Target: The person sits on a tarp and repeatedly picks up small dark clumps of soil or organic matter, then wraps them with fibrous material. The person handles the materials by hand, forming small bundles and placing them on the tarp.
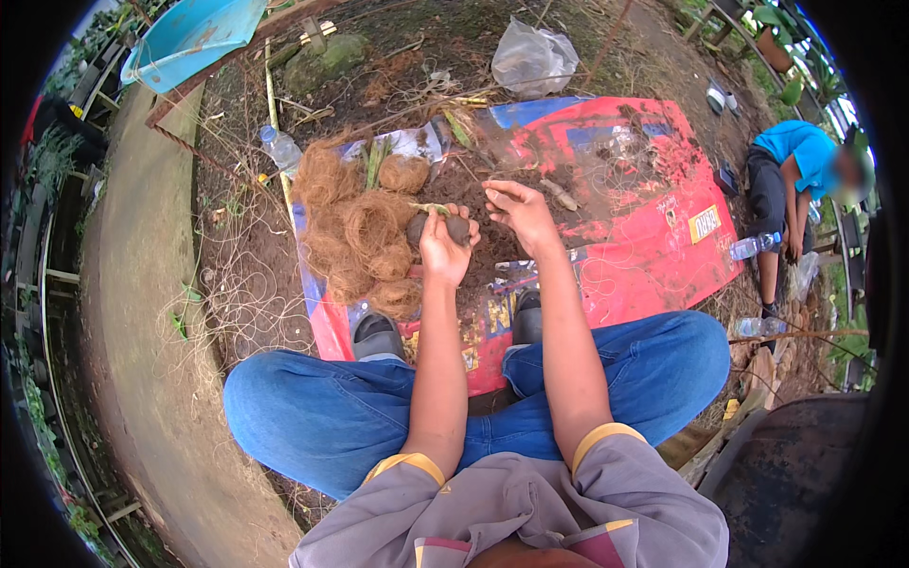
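Note:
My left hand (446,250) grips a dark ball of packed soil (419,230), and a short green plant stem (430,207) lies across its top. To its right, my right hand (517,209) is raised with the thumb and forefinger close together. Whether a thin strand is pinched there is too fine to tell. Brown coconut fibre (334,227) lies heaped just left of the soil ball, with a rounded fibre-covered ball (403,174) at its far side. Loose dark soil (490,241) is spread beneath both hands on a red and blue printed plastic sheet (639,263).
Tangled string (625,170) trails over the sheet's right side. A plastic bottle (281,148) and a clear plastic bag (534,58) sit beyond it. A blue basin (195,42) is at upper left. At right, a person in a blue shirt (799,153) bends near another bottle (754,246).

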A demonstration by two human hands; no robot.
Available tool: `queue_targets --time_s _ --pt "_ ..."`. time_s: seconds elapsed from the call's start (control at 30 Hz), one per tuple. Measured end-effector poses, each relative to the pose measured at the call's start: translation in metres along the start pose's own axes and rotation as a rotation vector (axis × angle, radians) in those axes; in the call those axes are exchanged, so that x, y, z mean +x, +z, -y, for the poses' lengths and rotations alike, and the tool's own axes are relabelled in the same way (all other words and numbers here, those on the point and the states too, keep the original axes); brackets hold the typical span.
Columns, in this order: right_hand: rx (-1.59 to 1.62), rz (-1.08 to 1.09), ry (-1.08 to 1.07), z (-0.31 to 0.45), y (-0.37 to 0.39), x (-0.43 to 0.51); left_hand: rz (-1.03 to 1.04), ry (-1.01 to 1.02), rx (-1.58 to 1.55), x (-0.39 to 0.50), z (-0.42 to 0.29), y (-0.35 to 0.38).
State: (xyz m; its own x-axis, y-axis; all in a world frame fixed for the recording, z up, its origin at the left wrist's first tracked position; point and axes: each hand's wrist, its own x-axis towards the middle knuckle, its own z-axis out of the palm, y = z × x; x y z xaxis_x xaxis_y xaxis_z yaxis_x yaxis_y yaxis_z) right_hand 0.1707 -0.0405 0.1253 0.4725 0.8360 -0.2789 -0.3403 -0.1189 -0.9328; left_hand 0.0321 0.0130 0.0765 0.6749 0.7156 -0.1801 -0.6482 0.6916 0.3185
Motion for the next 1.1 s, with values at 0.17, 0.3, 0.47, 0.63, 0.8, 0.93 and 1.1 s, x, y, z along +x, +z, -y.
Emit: queue_targets --time_s 0.17,0.3,0.47,0.63,0.8,0.93,1.1 --pt "0.073 -0.034 -0.017 0.021 0.011 -0.005 0.052 0.162 0.021 0.003 -0.009 0.008" --pt "0.056 -0.003 -0.030 0.028 0.020 -0.009 0.074 0.119 -0.079 0.000 -0.013 0.014" --pt "-0.035 0.065 -0.026 0.025 0.031 -0.010 0.062 0.116 0.054 -0.002 -0.009 0.024" --pt "0.071 0.074 -0.053 0.026 0.040 -0.014 -0.018 0.139 -0.074 0.000 -0.012 0.028" --pt "-0.018 0.157 -0.062 0.034 0.047 -0.020 -0.153 0.217 0.082 -0.002 -0.023 0.030" --pt "-0.212 0.140 -0.125 0.039 0.047 -0.020 -0.181 0.153 0.226 -0.007 -0.028 0.039" --pt "-0.246 0.179 -0.244 0.032 0.050 -0.020 -0.084 0.117 0.243 -0.009 -0.022 0.049"
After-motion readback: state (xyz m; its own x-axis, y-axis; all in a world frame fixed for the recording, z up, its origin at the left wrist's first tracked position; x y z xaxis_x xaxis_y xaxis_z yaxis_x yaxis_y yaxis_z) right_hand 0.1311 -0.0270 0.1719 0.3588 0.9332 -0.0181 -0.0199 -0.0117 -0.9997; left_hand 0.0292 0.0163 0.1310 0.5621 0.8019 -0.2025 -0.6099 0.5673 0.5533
